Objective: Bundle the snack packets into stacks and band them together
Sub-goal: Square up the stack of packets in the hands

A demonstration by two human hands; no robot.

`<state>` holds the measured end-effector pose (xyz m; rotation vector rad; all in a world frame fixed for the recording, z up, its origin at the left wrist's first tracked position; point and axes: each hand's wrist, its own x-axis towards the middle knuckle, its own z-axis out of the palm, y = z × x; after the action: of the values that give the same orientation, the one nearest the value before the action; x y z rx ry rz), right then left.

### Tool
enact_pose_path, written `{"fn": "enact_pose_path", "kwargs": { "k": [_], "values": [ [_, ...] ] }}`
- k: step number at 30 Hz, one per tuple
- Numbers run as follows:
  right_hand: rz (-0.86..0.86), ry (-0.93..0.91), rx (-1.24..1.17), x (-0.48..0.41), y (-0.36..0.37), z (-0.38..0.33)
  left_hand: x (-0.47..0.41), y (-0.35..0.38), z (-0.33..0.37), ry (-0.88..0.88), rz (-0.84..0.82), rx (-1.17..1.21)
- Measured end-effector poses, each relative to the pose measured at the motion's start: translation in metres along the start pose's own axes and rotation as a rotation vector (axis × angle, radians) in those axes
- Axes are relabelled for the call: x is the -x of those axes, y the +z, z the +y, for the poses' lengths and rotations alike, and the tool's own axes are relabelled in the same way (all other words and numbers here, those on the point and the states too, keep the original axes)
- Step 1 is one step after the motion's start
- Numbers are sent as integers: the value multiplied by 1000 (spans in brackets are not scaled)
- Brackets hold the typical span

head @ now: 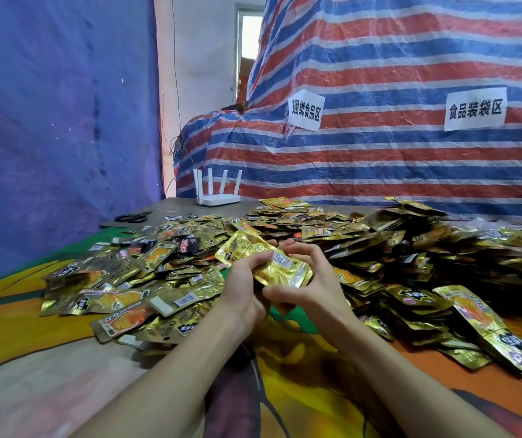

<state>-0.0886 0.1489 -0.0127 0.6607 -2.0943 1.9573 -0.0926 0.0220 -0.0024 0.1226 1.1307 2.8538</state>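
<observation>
Because the foil looks slick, the small stack of gold snack packets [280,267] could fan apart or shed a packet if either grip loosens. In the head view, the left hand [247,279] curls its fingers round the stack's near-left edge. The right hand [305,281] arches over the other end, with its thumb under the near edge. The stack is held just above the printed tablecloth [332,371], in front of the heap of loose packets [389,248]. Its top packet juts out towards the far left, so a band put on now would probably hold a crooked bundle. No band is visible, and I cannot tell whether one sits on the fingers. No box, tray or bag appears either: the packets lie loose on the cloth, with scissors [133,218] and a white router [218,188] beyond.
</observation>
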Motion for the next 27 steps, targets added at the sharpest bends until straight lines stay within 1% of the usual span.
{"fn": "enact_pose_path", "kwargs": {
  "k": [1,4,5,7,9,12,16,18,19,20,21,22,23,25,26,27],
  "values": [
    [-11,22,-56,-1,0,-1,0,-1,1,10,9,20],
    [-82,185,-453,-4,0,-3,0,-6,4,8,24,57],
    [-87,220,-551,-5,-2,-4,1,-7,5,-7,43,54],
    [-69,229,-631,-7,-7,-6,2,-7,6,-29,61,42],
    [-49,218,-650,-8,-9,-6,2,-6,6,-36,51,41],
    [5,127,-572,-11,-10,-5,3,-3,2,-69,48,8],
    [101,-71,-281,-12,-13,-5,4,-2,1,-148,5,-63],
    [228,-138,-189,-13,-15,-5,5,-2,0,-148,-42,-82],
    [327,-153,-155,-14,-17,-4,5,-2,-1,-141,-68,-91],
    [428,-154,-113,-16,-20,-3,5,-1,-2,-131,-92,-90],
    [485,-140,-59,-17,-24,-2,4,-2,-2,-119,-106,-67],
    [461,-102,-16,-18,-28,0,3,-2,-2,-100,-109,-31],
    [358,-46,9,-18,-31,2,2,-2,0,-75,-103,9],
    [62,117,14,-18,-30,6,-2,-5,2,-21,-96,58],
    [-61,210,-5,-16,-26,7,-4,-5,3,5,-95,40],
    [-146,282,-41,-14,-20,9,-3,-6,3,24,-84,-4]
  ]
}}
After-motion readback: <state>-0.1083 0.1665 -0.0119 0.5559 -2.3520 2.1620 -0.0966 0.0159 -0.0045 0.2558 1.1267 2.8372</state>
